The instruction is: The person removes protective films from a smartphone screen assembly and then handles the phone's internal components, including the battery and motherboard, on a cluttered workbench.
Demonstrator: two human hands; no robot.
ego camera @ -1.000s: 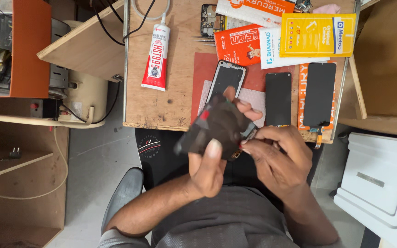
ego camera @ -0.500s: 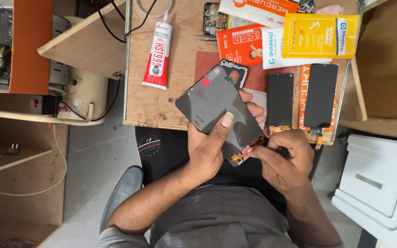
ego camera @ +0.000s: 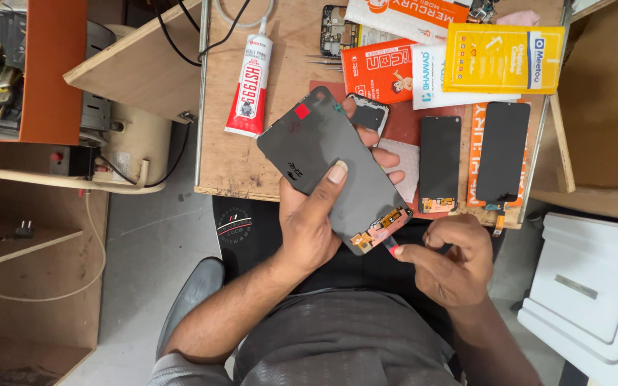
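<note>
My left hand [ego camera: 316,221] grips a grey phone display panel [ego camera: 323,161] back side up, thumb across its middle, fingers wrapped behind its right edge. The panel tilts from upper left to lower right, with a small red sticker near its top. At its lower end an orange flex cable [ego camera: 380,225] sticks out. My right hand [ego camera: 448,261] pinches at a small red tab on that cable with its fingertips. Both hands hover over my lap, just in front of the wooden table edge [ego camera: 237,191].
On the table lie a white and red glue tube [ego camera: 249,86], two black display panels [ego camera: 440,161] [ego camera: 502,151], orange, white and yellow packets [ego camera: 502,58], and a phone frame [ego camera: 337,28]. A white box [ego camera: 595,293] stands at right, a wooden shelf [ego camera: 30,71] at left.
The panel was bunched dark in both hands, then turned flat with its grey back up. My right hand has slid to the flex cable at its lower end.
</note>
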